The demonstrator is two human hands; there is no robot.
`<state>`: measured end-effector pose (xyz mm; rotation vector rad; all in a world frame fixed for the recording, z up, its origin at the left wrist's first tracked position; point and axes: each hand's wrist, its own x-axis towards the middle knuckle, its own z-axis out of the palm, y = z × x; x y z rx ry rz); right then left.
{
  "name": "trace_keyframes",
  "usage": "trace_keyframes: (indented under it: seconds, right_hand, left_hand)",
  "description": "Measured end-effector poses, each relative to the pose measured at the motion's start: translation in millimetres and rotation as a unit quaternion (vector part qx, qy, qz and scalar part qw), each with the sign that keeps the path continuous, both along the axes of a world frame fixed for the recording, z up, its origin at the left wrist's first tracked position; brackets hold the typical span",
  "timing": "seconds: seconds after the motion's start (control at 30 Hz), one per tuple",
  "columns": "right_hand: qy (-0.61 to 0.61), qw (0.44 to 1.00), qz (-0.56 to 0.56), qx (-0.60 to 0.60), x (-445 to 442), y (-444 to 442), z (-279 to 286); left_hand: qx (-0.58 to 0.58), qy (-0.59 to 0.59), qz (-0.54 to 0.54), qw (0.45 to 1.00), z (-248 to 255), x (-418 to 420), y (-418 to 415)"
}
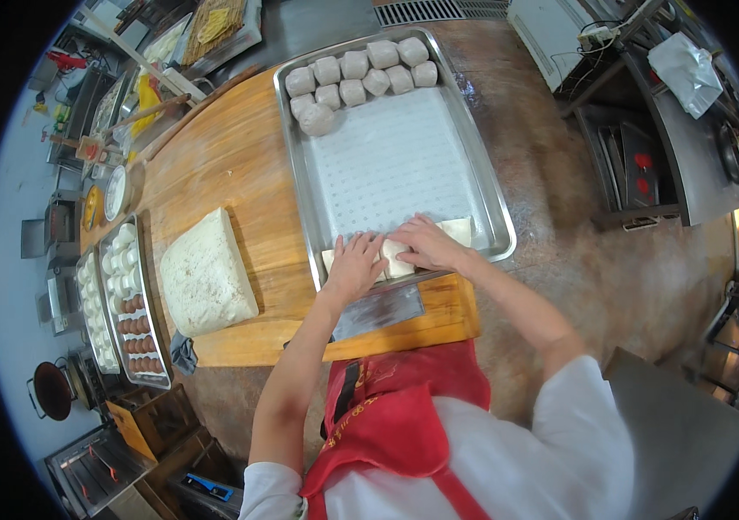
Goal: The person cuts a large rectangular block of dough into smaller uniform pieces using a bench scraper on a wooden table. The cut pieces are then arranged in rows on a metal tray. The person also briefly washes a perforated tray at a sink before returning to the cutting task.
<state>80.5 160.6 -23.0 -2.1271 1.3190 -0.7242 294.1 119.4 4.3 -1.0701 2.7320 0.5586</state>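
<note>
A large metal tray (300, 201) with a patterned pale liner (395, 156) lies on the wooden table before me. White dough pieces (397, 261) sit in a row along its near edge. My left hand (358, 263) lies over the left part of this row; its palm hides what is under it. With bent fingers, my right hand (427, 244) grips a white piece in the middle of the row. Another white dough piece (456, 232) shows to the right of that hand. Greyish dough pieces (354, 65) fill two rows at the tray's far end.
On the wooden table (233, 169), a big dough slab (208, 276) rests left of the tray. A dough scraper (379, 312) with a wide metal blade lies at the near edge. Farther left is a tray of white and brown balls (139, 325). A long rolling pin (197, 114) lies behind.
</note>
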Motion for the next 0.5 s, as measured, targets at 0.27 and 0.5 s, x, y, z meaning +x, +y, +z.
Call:
trace_keyframes:
  seconds: [0.27, 0.5]
  right_hand:
    - [0.122, 0.953, -0.217, 0.175, -40.6, 23.7, 20.3]
    - [-0.027, 0.982, -0.173, 0.070, -39.4, 31.8, -3.4]
  left_hand:
    - [0.019, 0.039, 0.006, 0.999, 8.0, -13.9, -3.2]
    - [0.011, 0.043, 0.010, 0.999, -0.6, -19.1, 3.3]
